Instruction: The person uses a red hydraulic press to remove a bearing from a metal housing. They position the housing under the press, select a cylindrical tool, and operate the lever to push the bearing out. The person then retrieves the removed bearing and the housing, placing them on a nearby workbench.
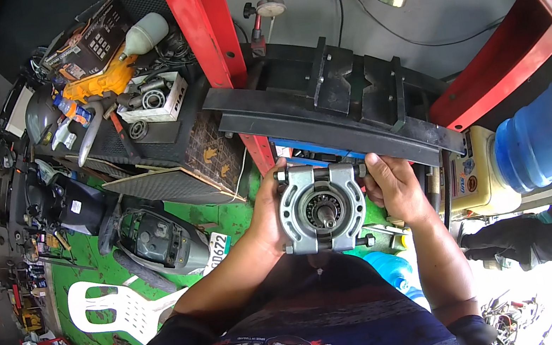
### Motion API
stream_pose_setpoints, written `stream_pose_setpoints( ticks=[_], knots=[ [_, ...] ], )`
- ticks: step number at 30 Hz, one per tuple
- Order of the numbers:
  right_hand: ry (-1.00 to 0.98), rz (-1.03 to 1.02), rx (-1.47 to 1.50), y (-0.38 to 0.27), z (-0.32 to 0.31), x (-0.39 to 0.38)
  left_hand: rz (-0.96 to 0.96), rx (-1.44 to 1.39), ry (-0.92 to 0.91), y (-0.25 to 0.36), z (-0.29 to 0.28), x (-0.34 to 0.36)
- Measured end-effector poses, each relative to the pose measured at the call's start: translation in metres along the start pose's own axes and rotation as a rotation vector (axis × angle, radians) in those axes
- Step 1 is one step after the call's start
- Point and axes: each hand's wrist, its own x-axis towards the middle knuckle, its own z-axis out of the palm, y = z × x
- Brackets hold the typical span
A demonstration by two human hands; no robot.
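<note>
Two-part steel bearing separator (293, 190) is being held up centre, near the chest, just on the near side of the press beam (341, 133) and apart from it. L hand (266, 209) is being used to support the left edge, fingers being wrapped behind it, their spread being hidden. R hand (398, 186) is being kept by the far-right bolt end (362, 169), thumb being raised and fingers being curled together; whether the bolt's being pinched, can't tell.

Progress, ASAP: both halves are being seen set around the bearing (311, 219) and shaft (328, 217), bolts being fitted across the far and near sides, so assembly's apparently being well advanced. Bolt tightness isn't being shown; nothing's being rested on the press plates (334, 82) yet.

Materials, quick: separator's being shown as dull silver metal w/ curved slots and rounded corners; bearing's being seen as concentric rings, shaft as a stepped, shiny stub. Bolts are being shown dark, w/ hex heads. Press beam is being seen as straight, matte black steel, its plates being notched; red post (201, 26) is being shown smooth-painted. Far left, loose bearings are being kept in a white box (169, 104), approx. beside a wood-handled hammer (120, 130).
</note>
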Motion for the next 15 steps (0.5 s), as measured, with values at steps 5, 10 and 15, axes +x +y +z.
stream_pose_setpoints(
  ticks=[5, 10, 15],
  knots=[
    [0.236, -0.453, -0.253, 0.014, 0.011, 0.007, -0.030, -0.042, -0.057, 0.001, -0.002, 0.003],
    [0.183, -0.018, 0.045, 0.002, 0.013, 0.001, 0.000, -0.059, -0.086, 0.001, 0.005, 0.001],
    [0.212, -0.292, -0.275, 0.000, 0.008, 0.000, -0.016, -0.019, -0.106, 0.001, -0.002, 0.002]
  ],
)
